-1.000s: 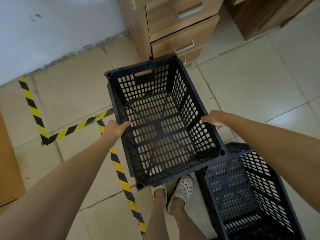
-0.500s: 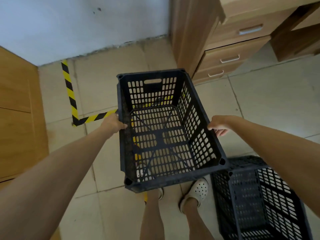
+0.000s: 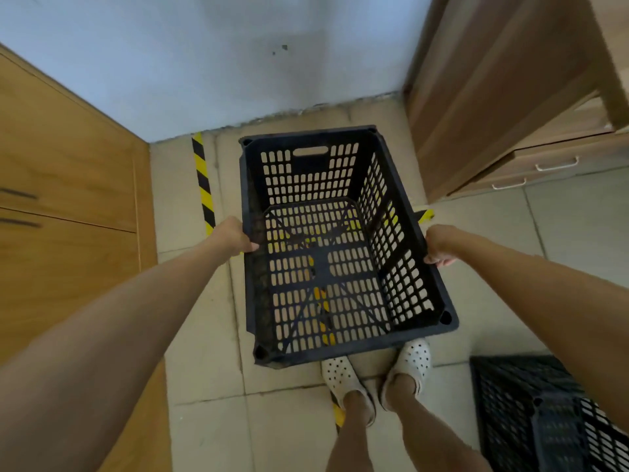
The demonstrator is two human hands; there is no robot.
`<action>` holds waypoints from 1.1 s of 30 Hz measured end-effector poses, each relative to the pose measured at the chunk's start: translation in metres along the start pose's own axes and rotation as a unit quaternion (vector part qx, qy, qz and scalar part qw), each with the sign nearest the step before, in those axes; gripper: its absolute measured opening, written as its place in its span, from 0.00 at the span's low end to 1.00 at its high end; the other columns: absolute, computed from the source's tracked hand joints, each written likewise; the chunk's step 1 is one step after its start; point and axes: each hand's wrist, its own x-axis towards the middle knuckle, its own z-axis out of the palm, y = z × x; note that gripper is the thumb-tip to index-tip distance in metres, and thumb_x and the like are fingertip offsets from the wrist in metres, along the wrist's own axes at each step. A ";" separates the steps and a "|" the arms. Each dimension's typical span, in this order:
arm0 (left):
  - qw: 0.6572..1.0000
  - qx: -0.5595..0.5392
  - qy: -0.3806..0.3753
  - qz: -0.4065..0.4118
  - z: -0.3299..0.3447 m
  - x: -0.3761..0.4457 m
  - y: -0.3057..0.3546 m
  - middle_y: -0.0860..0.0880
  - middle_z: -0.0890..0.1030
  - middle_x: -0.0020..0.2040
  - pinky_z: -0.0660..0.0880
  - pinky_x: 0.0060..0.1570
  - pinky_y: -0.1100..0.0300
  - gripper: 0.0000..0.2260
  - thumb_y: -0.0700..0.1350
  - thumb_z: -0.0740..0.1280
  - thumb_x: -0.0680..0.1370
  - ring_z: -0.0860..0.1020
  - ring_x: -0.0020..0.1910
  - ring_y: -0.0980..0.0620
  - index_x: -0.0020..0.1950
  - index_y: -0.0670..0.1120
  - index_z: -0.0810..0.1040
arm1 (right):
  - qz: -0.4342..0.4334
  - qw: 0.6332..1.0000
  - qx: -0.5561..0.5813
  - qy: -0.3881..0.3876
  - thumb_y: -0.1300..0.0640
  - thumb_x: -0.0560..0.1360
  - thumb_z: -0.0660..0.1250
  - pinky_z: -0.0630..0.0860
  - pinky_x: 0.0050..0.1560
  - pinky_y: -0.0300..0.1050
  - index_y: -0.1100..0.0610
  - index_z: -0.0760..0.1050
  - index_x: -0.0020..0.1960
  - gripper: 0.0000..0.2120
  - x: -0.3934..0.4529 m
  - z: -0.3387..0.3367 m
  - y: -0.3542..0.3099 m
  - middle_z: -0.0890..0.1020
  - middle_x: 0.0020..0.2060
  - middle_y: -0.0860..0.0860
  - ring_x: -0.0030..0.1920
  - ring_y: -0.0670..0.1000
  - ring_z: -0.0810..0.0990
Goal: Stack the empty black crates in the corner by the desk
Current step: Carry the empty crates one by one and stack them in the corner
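An empty black slatted crate (image 3: pixel 323 260) hangs in front of me above the tiled floor, its handle slot facing the far wall. My left hand (image 3: pixel 233 236) grips the rim of its left long side. On the opposite long side my right hand (image 3: pixel 440 245) grips the rim with fingers curled under it. Another black crate (image 3: pixel 544 413) stands on the floor at the lower right, behind my right leg. The wooden desk (image 3: pixel 503 97) with drawers rises at the right, beside the corner.
A wooden cabinet (image 3: pixel 68 206) closes off the left side. The pale wall (image 3: pixel 238 63) is straight ahead. Yellow-black hazard tape (image 3: pixel 203 185) runs along the floor under the crate. My feet in white clogs (image 3: pixel 343 376) stand just behind the held crate.
I have turned left and stepped toward the corner with the crate. The wall and cabinet are now closer, the desk has shifted right, and the second crate has slid toward the frame's lower right.
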 end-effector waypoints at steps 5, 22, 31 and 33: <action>0.999 -0.032 0.016 -0.016 -0.035 0.035 0.018 0.37 0.79 0.59 0.74 0.63 0.44 0.19 0.39 0.73 0.74 0.76 0.61 0.38 0.62 0.35 0.74 | -0.026 0.999 -0.018 0.034 0.60 0.78 0.67 0.79 0.56 0.45 0.66 0.79 0.58 0.12 0.026 -0.047 -0.031 0.84 0.53 0.59 0.53 0.53 0.84; 0.996 -0.028 0.073 -0.032 -0.119 0.175 0.128 0.42 0.78 0.47 0.72 0.47 0.53 0.14 0.40 0.75 0.72 0.75 0.48 0.44 0.52 0.42 0.73 | -0.084 0.992 0.034 0.087 0.62 0.75 0.69 0.75 0.50 0.48 0.65 0.73 0.59 0.14 0.128 -0.197 -0.092 0.79 0.54 0.61 0.56 0.60 0.78; 0.995 -0.031 0.093 -0.007 -0.146 0.265 0.137 0.43 0.76 0.48 0.71 0.44 0.52 0.16 0.40 0.72 0.74 0.74 0.49 0.44 0.58 0.40 0.71 | -0.077 0.985 0.061 0.141 0.62 0.73 0.72 0.78 0.52 0.54 0.59 0.70 0.51 0.12 0.185 -0.230 -0.141 0.79 0.50 0.60 0.50 0.58 0.78; 0.996 -0.006 0.084 -0.008 -0.144 0.283 0.135 0.43 0.77 0.51 0.74 0.48 0.50 0.18 0.40 0.73 0.74 0.75 0.51 0.44 0.60 0.41 0.70 | -0.066 0.984 0.059 0.154 0.62 0.73 0.71 0.78 0.51 0.56 0.60 0.69 0.51 0.12 0.195 -0.223 -0.149 0.79 0.49 0.60 0.50 0.60 0.79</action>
